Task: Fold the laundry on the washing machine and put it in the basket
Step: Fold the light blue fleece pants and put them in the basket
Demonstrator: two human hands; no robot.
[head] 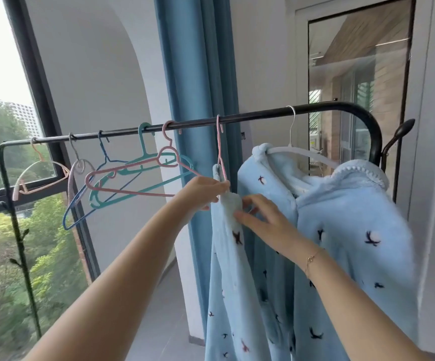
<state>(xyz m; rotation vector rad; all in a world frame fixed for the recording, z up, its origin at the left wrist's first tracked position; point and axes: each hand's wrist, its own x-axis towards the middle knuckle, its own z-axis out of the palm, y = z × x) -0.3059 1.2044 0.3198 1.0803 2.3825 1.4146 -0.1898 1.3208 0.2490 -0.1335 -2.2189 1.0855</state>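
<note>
Light blue fleece trousers (233, 277) with small dark bird prints hang from a pink hanger (220, 149) on the black clothes rail (250, 116). My left hand (200, 192) grips the hanger's lower part together with the top edge of the trousers. My right hand (261, 217) touches the waistband just below, fingers spread and slightly bent on the fabric. To the right, a matching light blue fleece top (354, 225) hangs on a white hanger (293, 149). No washing machine or basket is in view.
Several empty hangers (122, 178) in pink, teal, blue and grey hang on the rail's left half. A blue curtain (198, 87) falls behind the rail. A large window (8, 152) is at left, a glass door (359, 87) at right.
</note>
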